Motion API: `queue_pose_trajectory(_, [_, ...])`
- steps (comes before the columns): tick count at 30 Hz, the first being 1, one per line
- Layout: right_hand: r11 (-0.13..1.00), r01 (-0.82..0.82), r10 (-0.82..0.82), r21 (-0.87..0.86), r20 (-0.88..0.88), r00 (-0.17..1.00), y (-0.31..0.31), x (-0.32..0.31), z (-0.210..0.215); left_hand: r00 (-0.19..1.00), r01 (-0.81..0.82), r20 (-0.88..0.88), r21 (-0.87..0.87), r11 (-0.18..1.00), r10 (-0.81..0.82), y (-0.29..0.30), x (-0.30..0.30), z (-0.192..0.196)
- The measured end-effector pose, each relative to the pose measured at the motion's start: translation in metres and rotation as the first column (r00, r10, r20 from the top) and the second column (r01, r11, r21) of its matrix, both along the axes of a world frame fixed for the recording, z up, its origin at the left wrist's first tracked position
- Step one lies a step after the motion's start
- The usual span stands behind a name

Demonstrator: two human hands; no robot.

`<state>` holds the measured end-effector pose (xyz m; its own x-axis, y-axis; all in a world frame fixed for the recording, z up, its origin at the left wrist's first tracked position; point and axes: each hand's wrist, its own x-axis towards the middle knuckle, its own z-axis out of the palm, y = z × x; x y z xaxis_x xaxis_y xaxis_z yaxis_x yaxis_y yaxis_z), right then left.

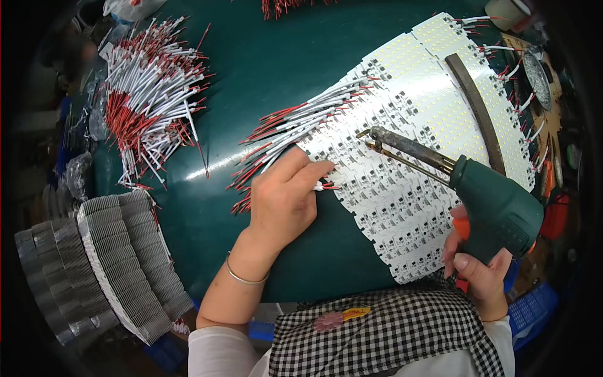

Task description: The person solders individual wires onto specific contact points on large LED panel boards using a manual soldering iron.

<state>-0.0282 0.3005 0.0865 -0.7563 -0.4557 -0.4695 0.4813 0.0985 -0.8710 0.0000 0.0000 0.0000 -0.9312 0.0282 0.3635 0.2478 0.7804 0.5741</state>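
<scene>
My left hand [284,196] pinches a short red-and-white wire [323,186] at the left edge of a sheet of white circuit boards [402,182]. The wire's red tips point onto the boards. My right hand [480,270] is wrapped round the handle of a green soldering gun [499,210]. Its dark barrel reaches up and left over the boards, and the tip is above the black components, apart from the wire. Several more red-and-white wires [301,122] fan out beyond my left hand, their ends lying at the boards' edge.
A curved dark metal bar [475,113] lies across the boards. At the left are a wire heap [154,94] and stacked grey ribbed panels [132,257]. A round metal dish [537,81] and a cup [506,14] stand at the far right; a blue basket [532,309] is at lower right.
</scene>
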Motion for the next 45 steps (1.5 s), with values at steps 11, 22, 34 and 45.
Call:
queue_pose_trajectory(11, [0.953,0.302,-0.3,-0.02,-0.189,0.935,0.003,0.001,0.005,0.994,-0.077,-0.066,0.185,0.98,0.091,-0.007,-0.001,0.012])
queue_pose_trajectory(22, [0.983,0.147,-0.154,-0.108,-0.062,0.986,0.018,-0.003,0.002,0.991,-0.118,-0.059,0.029,0.993,0.119,0.017,-0.009,0.03])
queue_pose_trajectory(34, [0.994,0.102,-0.102,-0.031,-0.023,0.994,0.008,-0.002,-0.007,0.991,-0.082,-0.115,-0.176,0.981,0.062,0.016,-0.009,0.011])
queue_pose_trajectory(45, [0.99,-0.134,0.128,-0.043,-0.132,0.983,0.009,-0.007,-0.02,0.994,-0.081,-0.088,-0.109,0.991,0.072,0.016,-0.012,0.007])
